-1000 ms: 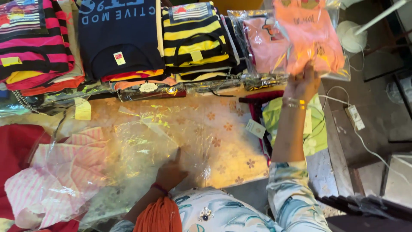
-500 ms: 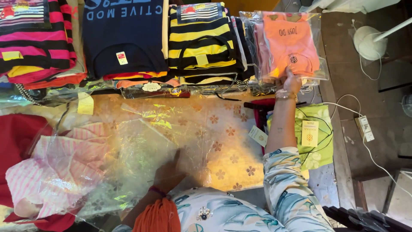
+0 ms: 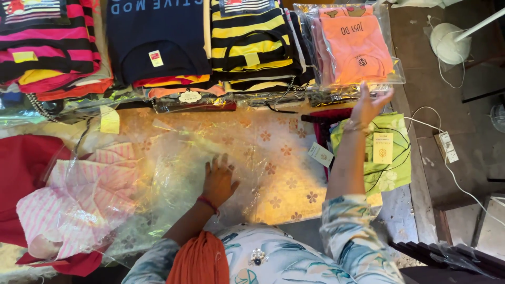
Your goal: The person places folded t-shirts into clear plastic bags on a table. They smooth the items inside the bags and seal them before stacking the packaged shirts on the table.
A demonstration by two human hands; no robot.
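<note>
My left hand (image 3: 218, 181) lies flat, fingers spread, on a clear plastic bag (image 3: 173, 158) spread over the floral table cover. My right hand (image 3: 370, 104) is open with fingers apart, just below the front edge of an orange garment packed in clear plastic (image 3: 355, 50), which rests at the back right of the table. Under my right forearm lies a green patterned garment with a yellow tag (image 3: 389, 152). A pink striped garment in plastic (image 3: 79, 200) sits to the left of my left hand.
Folded stacks line the back: pink-and-black striped (image 3: 47, 47), navy (image 3: 158, 42), yellow-and-black striped (image 3: 252, 42). A red cloth (image 3: 23, 173) lies at far left. A white cable and power adapter (image 3: 444, 144) run along the floor at right, near a white lamp base (image 3: 447, 42).
My right hand held the orange packed garment up, set it down at the back right and let go. It is now open below the pack. My left hand stayed on the plastic.
</note>
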